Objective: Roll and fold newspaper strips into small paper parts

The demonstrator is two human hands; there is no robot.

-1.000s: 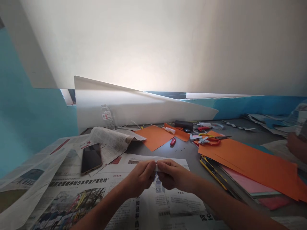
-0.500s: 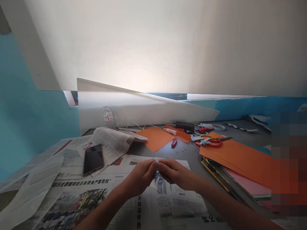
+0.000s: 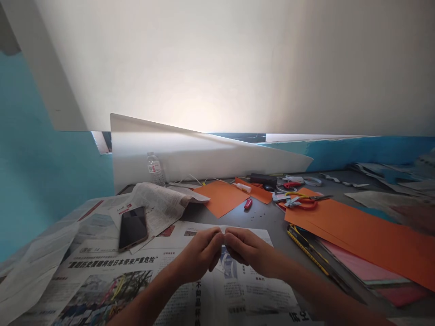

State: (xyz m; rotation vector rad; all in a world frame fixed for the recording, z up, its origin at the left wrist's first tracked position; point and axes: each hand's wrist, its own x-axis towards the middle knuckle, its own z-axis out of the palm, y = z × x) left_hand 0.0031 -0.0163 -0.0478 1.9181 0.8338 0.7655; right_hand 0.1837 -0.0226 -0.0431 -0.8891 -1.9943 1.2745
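Observation:
My left hand and my right hand meet knuckle to knuckle in the middle of the head view. Both are closed, fingers curled under and thumbs pressed in. Whatever lies between the fingertips is hidden from me. Beneath them spreads a newspaper sheet with printed text and a colour photo, its far edge just beyond my knuckles. A dark phone rests on the newspaper to the left of my left hand. Beyond the hands is a small red object on the dark table.
Orange paper sheets lie behind my hands and more at right, with yellow-and-red scissors on top. A yellow-black cutter lies beside pink paper. A clear bottle stands at the back by a white board.
My hands stay together, fingers slightly more tucked in. The whole view shifts a little, with the table things sitting slightly lower in it.

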